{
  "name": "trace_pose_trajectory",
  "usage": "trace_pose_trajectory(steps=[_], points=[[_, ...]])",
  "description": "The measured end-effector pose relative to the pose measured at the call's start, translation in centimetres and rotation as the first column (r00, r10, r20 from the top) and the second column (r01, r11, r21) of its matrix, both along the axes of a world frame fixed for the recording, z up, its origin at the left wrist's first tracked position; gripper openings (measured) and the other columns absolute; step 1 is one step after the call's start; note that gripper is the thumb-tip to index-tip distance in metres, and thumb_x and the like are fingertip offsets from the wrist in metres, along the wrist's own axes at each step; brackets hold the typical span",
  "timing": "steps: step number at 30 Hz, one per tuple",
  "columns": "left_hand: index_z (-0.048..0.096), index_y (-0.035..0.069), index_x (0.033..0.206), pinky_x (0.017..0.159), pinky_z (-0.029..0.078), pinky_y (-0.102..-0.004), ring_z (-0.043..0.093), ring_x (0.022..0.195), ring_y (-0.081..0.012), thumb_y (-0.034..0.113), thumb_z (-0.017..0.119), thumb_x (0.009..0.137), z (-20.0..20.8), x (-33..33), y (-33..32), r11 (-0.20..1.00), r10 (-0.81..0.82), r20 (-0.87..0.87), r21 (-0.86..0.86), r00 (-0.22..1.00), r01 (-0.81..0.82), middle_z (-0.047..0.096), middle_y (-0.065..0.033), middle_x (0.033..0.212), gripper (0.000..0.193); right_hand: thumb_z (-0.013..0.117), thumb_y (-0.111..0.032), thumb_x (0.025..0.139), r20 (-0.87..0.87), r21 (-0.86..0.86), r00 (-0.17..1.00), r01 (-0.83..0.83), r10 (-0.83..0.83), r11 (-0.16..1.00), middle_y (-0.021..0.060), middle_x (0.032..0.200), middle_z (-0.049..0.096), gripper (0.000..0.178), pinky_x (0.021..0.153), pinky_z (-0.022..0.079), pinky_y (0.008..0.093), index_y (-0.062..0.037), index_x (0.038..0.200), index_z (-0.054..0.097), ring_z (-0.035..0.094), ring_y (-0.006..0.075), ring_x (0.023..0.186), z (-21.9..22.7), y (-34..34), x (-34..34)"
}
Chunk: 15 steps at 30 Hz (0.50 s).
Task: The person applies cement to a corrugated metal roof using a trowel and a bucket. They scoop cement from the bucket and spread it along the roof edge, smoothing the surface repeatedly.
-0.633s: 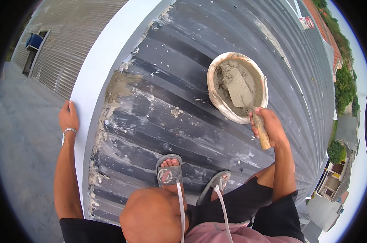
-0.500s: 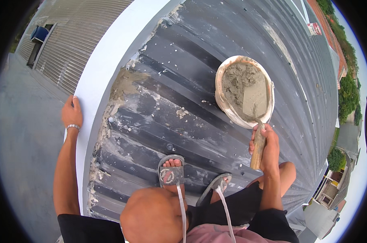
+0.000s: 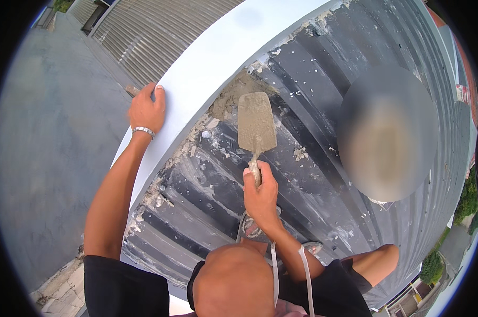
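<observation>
My right hand (image 3: 261, 193) is closed round the handle of a trowel (image 3: 257, 124), its flat blade coated in grey mortar. The blade hovers over or lies against the edge of a wet mortar patch (image 3: 233, 98); contact cannot be made out. That patch fills the joint between the dark ribbed metal roof (image 3: 323, 179) and a white parapet (image 3: 196, 79). Over the parapet's outer edge my left hand (image 3: 147, 109) is hooked, thumb on top and some fingers hidden. To the right a blurred oval covers most of the mortar bucket (image 3: 380, 202).
Beyond the parapet lies a lower grey surface (image 3: 49, 148), with a corrugated roof (image 3: 149, 39) at upper left. Old crumbled mortar (image 3: 162, 195) runs along the joint. My sandalled foot (image 3: 249, 227) stands on the ribs; loose crumbs (image 3: 300, 154) lie ahead of it.
My right hand has carried the trowel out of the bucket, leftward to the mortar patch. The view has swung left, so the bucket sits further right. My left hand stays on the parapet.
</observation>
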<state>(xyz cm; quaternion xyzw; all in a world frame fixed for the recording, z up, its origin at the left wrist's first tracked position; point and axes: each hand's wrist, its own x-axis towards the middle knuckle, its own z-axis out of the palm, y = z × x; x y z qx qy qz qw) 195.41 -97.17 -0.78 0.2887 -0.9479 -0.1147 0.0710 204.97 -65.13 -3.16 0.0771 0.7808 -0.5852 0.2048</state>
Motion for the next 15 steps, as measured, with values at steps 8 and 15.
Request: trace_pose_trajectory(steps=[8, 15], points=[[0.073, 0.004, 0.123, 0.098, 0.051, -0.0492, 0.068, 0.112, -0.0436, 0.046, 0.05, 0.101, 0.1, 0.0, -0.1, 1.0, 0.009, 0.011, 0.012, 1.0, -0.009, 0.074, -0.0223, 0.119, 0.052, 0.038, -0.043, 0.105, 0.77, -0.629, 0.61, 0.68, 0.185, 0.377, 0.0044, 0.07, 0.046, 0.04, 0.047, 0.039, 0.0313, -0.008, 0.1, 0.054, 0.043, 0.0141, 0.052, 2.1, 3.7, -1.1], [0.073, 0.002, 0.119, 0.092, 0.052, -0.0502, 0.067, 0.105, -0.0464, 0.041, 0.05, 0.101, 0.3, -0.9, 0.5, 0.996, -0.026, 0.033, 0.085, 0.999, 0.023, 0.073, -0.0252, 0.112, 0.049, 0.043, -0.067, 0.107, 0.797, -0.605, 0.557, 0.735, 0.236, 0.307, 0.0027, 0.068, 0.045, 0.057, 0.053, 0.043, 0.0356, -0.013, 0.089, 0.049, 0.045, 0.0154, 0.055, 1.3, -4.8, 0.0]])
